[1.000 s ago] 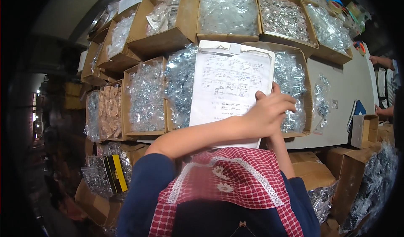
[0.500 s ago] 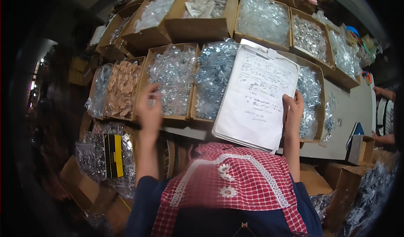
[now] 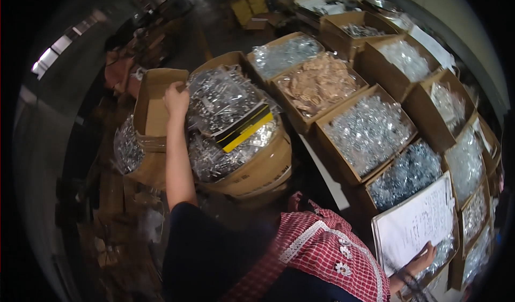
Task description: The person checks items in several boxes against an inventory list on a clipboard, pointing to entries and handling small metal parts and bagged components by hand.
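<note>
My left hand [image 3: 177,100] is closed on the right rim of a small open cardboard box [image 3: 151,143], whose bare brown inside shows. Beside that box, clear bags of small metal parts [image 3: 222,95] fill a large carton [image 3: 257,179], and a black and yellow packet [image 3: 245,127] lies on them. At the lower right, my right hand [image 3: 421,260] grips the edge of a clipboard [image 3: 416,224] with handwritten white sheets. The clipboard lies tilted over the boxes of parts.
Open boxes stand in rows on the right: one with tan pieces [image 3: 321,85], others with silver parts [image 3: 370,133] and dark bluish parts [image 3: 407,176]. A bag of parts [image 3: 127,151] sits left of the small box. Another person [image 3: 120,74] is at the far left.
My view has swung to the left. My left hand has moved from over the boxes of parts to the small cardboard box and closed on its rim. My right hand still holds the clipboard.
</note>
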### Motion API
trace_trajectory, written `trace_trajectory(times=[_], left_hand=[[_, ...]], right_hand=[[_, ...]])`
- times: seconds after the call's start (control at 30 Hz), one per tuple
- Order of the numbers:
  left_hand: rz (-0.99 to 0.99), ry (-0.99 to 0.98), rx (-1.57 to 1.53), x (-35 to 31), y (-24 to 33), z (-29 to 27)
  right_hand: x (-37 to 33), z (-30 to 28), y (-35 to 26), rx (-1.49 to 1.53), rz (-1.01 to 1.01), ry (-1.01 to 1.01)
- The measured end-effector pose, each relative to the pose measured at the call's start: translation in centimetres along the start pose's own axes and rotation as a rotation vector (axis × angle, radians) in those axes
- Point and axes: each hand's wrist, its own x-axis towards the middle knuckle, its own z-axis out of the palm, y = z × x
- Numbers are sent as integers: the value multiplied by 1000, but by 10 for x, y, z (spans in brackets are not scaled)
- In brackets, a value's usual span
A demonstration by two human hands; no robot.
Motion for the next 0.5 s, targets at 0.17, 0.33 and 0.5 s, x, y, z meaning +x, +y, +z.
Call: trace_trajectory(times=[0.17, 0.33, 0.5], left_hand=[[-118, -269, -581, -22, -1, 7], [117, -400, -346, -47, 35, -5], [7, -175, -622, -55, 34, -10]], right_hand=[[22, -20, 27, 7, -96, -22], [6, 13, -24, 98, 88, 66], [2, 16, -20, 42, 63, 103]])
